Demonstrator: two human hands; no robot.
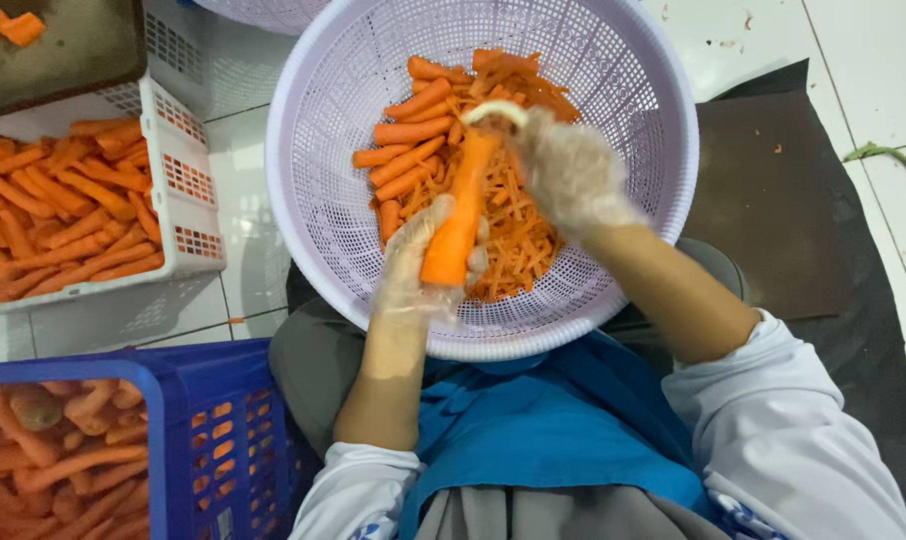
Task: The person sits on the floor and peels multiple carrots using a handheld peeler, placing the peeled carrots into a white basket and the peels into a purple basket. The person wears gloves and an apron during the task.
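Over the round lilac perforated plastic basket point(653, 190), the gloved left hand point(418, 275) has its fingers clenched around the near end of a long orange carrot point(458, 215) pointing away, where the right hand point(568, 175) grips a pale peeler point(495, 110) at its far tip.

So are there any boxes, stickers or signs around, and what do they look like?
Small sticker: low on the blue crate's side, pale, too blurred to tell more.
No boxes, signs or screens show.
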